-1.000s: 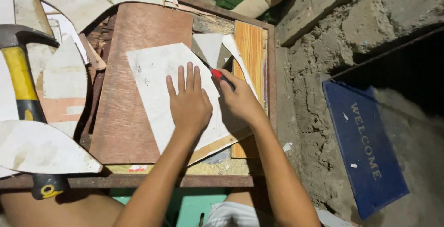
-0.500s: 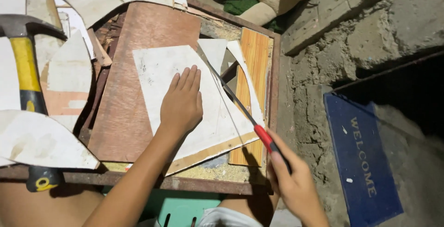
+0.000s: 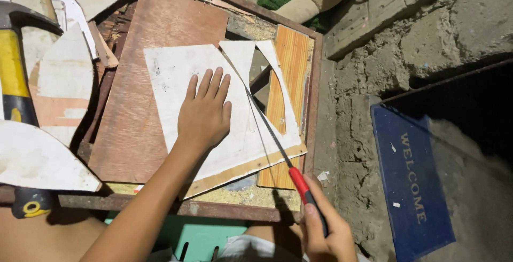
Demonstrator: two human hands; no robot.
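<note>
The left hand point(image 3: 206, 113) lies flat, fingers spread, pressing on a white board point(image 3: 176, 75). The right hand point(image 3: 326, 235) is closed around the red handle of a thin saw point(image 3: 270, 134). The saw blade rests in a cut in the board, just beside the left hand. The board lies on a brown sheet point(image 3: 144, 96). A yellow hammer point(image 3: 13, 75) sits far left.

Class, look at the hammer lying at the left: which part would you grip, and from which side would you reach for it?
Probably the yellow handle of the hammer, reaching from the near end. It lies pointing away from the person, dark metal head at the far end and black butt nearest, partly under a white offcut, so the bare yellow stretch is freest.
</note>
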